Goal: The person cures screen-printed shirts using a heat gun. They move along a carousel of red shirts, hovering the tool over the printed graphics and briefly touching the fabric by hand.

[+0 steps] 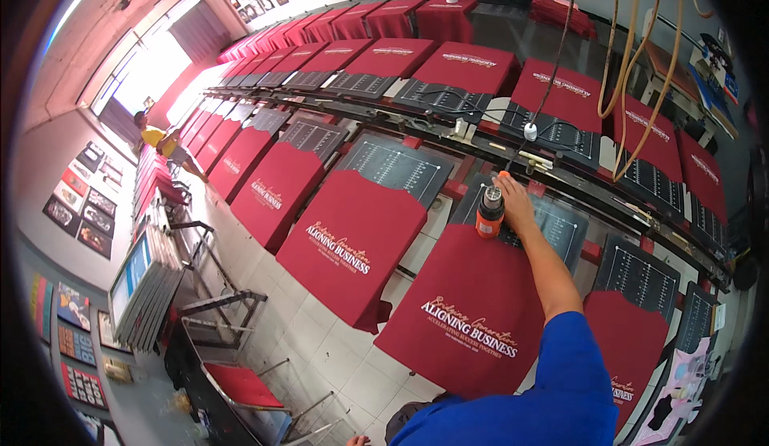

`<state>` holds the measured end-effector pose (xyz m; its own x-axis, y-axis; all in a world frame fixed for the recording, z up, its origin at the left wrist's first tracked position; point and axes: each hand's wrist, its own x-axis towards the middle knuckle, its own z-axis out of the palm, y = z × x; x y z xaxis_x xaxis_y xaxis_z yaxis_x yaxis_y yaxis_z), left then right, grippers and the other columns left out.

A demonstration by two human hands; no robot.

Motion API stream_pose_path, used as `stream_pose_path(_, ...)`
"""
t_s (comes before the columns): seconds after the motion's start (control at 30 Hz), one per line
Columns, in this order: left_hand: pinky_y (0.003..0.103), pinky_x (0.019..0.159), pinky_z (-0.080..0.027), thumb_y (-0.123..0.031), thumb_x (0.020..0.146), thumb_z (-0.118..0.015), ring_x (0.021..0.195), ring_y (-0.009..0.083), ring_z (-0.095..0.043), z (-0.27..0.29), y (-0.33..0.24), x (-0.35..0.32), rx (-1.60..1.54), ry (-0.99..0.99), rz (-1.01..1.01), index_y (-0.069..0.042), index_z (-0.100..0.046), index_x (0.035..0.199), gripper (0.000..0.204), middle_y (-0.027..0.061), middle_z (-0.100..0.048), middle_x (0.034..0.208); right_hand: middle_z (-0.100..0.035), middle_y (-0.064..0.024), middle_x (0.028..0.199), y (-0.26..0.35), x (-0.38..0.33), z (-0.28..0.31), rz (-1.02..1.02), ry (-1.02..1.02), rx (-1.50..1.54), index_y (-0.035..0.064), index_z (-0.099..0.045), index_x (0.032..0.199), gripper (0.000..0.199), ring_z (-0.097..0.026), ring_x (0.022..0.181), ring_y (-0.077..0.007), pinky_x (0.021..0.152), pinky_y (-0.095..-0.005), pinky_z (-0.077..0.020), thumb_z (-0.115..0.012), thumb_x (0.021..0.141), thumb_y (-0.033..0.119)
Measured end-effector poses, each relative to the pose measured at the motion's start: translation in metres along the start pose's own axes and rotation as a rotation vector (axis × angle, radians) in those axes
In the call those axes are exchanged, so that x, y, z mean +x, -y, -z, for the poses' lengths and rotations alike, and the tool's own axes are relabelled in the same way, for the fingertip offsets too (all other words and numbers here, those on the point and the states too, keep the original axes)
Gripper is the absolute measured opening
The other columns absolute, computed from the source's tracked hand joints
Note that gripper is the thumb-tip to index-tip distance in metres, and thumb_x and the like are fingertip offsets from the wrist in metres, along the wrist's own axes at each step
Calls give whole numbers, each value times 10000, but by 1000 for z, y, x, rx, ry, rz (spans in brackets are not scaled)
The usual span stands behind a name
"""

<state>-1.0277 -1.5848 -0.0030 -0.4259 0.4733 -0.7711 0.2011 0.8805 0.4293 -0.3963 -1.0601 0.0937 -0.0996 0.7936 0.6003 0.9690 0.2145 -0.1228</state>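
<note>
My right hand [517, 205] reaches forward over the printing board in front of me, its fingers around an orange heat gun [488, 226]. The heat gun's metal nozzle points up, and my hand hides most of its handle. It is at the far end of a dark red shirt [460, 278] stretched over the board, where the dark marked board surface [553, 226] shows. White and gold lettering is printed on the shirt's near part. Only the fingertips of my left hand [358, 441] show at the bottom edge, by my side; whether they hold anything is hidden.
Rows of boards with similar red shirts [352, 246] run alongside a long metal rail [432, 125]. Hoses [633, 69] and a cable hang at the right. A red chair [240, 386] and stacked screens [148, 290] stand left. A person in yellow [160, 140] is far off.
</note>
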Motion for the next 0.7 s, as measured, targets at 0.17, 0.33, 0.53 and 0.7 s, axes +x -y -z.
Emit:
stream_pose_path(0.17,324,663,-504,-251,987,-514,752,186,-646,11,-118,32,121,-68,-360,36,-648,942,320,113,-687,832,-600,-144,1207,-1,20,8,80,-57,226,48,-562,1134,386,-549,1184,-338,1005,-425,-452,-644,757,42)
stream_pose_path(0.33,294,740,-488,-215,1011,-481,864,154,-630,-65,-374,1,63,298,-981,24,-659,1019,297,102,-693,979,-622,-180,1109,49,37,97,-261,-141,529,58,-559,1149,525,-609,1019,-399,857,-445,-504,-781,673,86)
stream_pose_path(0.53,403,1015,-444,-548,1033,-262,1211,269,-555,-243,-550,-75,68,1376,-573,6,-508,1316,669,149,-575,1317,-584,-102,1117,130,-8,188,-512,-602,1422,54,-415,1308,589,-597,982,-204,840,-359,-519,-746,860,244)
stream_pose_path(0.7,426,897,-500,-650,983,-237,1003,301,-613,-359,-608,-93,-598,1765,-48,29,-519,1227,775,163,-644,1075,-573,-90,1076,217,-41,244,-592,-778,1017,74,-328,1369,624,-585,960,-175,847,-349,-516,-704,900,239)
